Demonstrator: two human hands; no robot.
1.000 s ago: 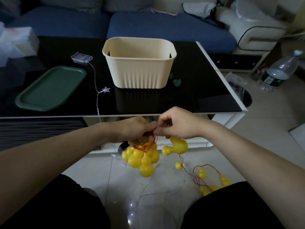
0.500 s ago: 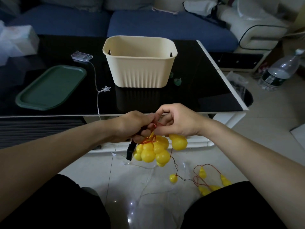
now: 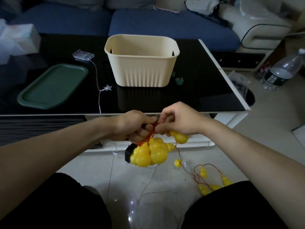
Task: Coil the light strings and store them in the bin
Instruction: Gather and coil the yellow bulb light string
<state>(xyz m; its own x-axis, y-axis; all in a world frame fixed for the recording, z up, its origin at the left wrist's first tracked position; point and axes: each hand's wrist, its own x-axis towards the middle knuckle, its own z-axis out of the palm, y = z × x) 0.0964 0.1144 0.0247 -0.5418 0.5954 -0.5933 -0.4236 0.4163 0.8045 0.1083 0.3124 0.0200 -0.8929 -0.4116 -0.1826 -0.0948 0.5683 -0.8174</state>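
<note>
Yellow gourd lights (image 3: 149, 154) bunched under left hand (image 3: 133, 126) – gripped, right hand (image 3: 179, 120) pinching one gourd

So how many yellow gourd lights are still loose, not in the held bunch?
6 that I can see: one under the right hand at, one dangling at, and four on the floor at. More may hide behind the leg.

The room is dim. A blue sofa (image 3: 165, 25) stands behind a shiny black surface (image 3: 198, 90) with a white edge. A white armchair (image 3: 257, 27) sits to the right. The floor (image 3: 272, 129) has pale, glossy tiles.
</note>
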